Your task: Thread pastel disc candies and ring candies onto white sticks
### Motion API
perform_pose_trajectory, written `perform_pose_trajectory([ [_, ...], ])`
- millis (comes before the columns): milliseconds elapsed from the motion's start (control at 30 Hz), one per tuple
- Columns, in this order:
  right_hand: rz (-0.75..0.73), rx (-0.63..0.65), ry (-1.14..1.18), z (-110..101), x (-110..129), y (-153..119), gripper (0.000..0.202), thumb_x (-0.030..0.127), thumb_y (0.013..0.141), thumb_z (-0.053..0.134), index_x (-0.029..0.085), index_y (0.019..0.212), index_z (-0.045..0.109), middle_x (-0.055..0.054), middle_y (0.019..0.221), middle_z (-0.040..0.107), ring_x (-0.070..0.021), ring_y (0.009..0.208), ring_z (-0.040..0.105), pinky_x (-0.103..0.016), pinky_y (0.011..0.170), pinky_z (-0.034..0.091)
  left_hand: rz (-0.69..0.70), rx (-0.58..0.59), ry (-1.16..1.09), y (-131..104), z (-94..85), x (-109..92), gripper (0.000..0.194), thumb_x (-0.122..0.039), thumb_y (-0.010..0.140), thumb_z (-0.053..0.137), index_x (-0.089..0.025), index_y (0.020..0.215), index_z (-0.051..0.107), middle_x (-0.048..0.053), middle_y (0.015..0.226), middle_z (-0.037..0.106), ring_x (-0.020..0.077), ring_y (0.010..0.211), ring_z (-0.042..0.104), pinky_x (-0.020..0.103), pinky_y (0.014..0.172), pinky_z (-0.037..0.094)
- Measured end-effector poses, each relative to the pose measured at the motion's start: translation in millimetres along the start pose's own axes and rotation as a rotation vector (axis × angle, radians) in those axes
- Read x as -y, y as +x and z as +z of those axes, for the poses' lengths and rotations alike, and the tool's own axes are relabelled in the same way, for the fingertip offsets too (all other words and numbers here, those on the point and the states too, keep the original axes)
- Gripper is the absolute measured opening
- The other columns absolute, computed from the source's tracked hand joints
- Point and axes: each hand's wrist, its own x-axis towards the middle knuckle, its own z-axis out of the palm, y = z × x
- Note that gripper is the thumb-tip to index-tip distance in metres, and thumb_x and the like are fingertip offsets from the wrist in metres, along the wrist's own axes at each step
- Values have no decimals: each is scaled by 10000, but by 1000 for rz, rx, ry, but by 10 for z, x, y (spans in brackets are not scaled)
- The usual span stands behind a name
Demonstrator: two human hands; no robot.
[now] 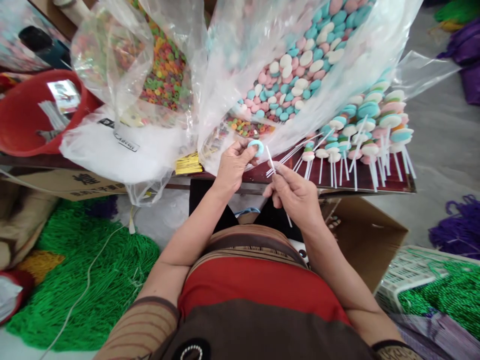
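Note:
Pinched in the fingers of my left hand (234, 164) is a light blue candy disc (255, 147), held just above the table's front edge. My right hand (296, 192) grips a thin white stick (270, 159) that slants upward, its tip close to the disc but apart from it. The stick's lower end shows below my fingers. Beyond my hands lies an open clear bag (288, 85) of pink, white and blue candy pieces. Finished-looking candy skewers (369, 120) with white sticks are piled to the right. More loose white sticks (287, 161) lie between them and my hands.
Ring candies (163, 75) fill a clear bag at the back left, with a small heap (251, 128) nearer. A red bucket (22, 117) holds white sticks. Yellow twist ties (188, 164) lie at the table edge. A cardboard box (363, 235) and white crate (420, 275) stand lower right.

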Motion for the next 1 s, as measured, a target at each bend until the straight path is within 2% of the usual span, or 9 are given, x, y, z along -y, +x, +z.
perform_pose_trajectory([
  [167, -99, -25, -172, 14, 45, 9, 377, 391, 980, 608, 237, 1259, 809, 62, 524, 567, -118, 470, 525, -268, 560, 504, -70, 37, -73, -14, 6, 4, 246, -341, 818, 892, -207, 961, 745, -31, 866, 726, 56, 677, 659, 209, 681, 549],
  [300, -116, -38, -202, 18, 54, 34, 367, 354, 976, 586, 231, 1226, 827, 61, 519, 547, -111, 448, 471, -264, 542, 476, -73, 38, -73, -25, 12, 16, 275, -372, 787, 915, -212, 946, 757, -29, 866, 736, 57, 683, 653, 205, 697, 553],
  [467, -125, -54, -262, -36, 56, 17, 360, 337, 970, 598, 210, 1207, 838, 56, 530, 507, -112, 479, 441, -256, 525, 420, 67, 24, 58, -56, -1, 15, 235, -356, 783, 916, -224, 922, 780, -37, 839, 720, 60, 687, 625, 223, 752, 544],
  [600, -139, -36, -270, -87, 70, 5, 343, 325, 961, 599, 205, 1161, 851, 43, 557, 504, -113, 508, 451, -244, 512, 395, 251, -4, 310, -124, -21, -17, 151, -296, 799, 902, -257, 905, 801, -17, 886, 748, 112, 832, 680, 252, 849, 542],
  [700, -103, -41, -239, -81, 37, 7, 330, 362, 958, 622, 216, 1137, 858, 32, 553, 503, -129, 524, 474, -245, 484, 375, 350, 5, 444, -183, -17, 0, 101, -289, 828, 878, -268, 892, 802, 9, 947, 781, 157, 944, 704, 293, 946, 544],
  [833, 6, -73, -127, -35, -44, 32, 341, 429, 938, 655, 211, 1115, 849, 46, 521, 491, -114, 471, 422, -240, 448, 339, 351, -10, 488, -214, -11, 96, 89, -251, 836, 864, -260, 901, 804, 20, 974, 798, 173, 972, 723, 298, 962, 546],
  [900, 102, -29, -52, -39, -50, 32, 380, 465, 938, 654, 194, 1138, 831, 58, 503, 506, -97, 433, 388, -234, 434, 320, 348, -14, 470, -206, -23, 129, 80, -229, 853, 845, -262, 914, 805, 17, 970, 796, 164, 942, 725, 285, 936, 547],
  [1000, 206, 109, -20, -99, -19, -16, 424, 491, 934, 672, 174, 1186, 800, 44, 550, 595, -85, 424, 408, -229, 434, 323, 367, -38, 482, -174, -64, 134, 69, -227, 875, 822, -270, 927, 805, 11, 958, 788, 157, 916, 721, 277, 917, 542],
])
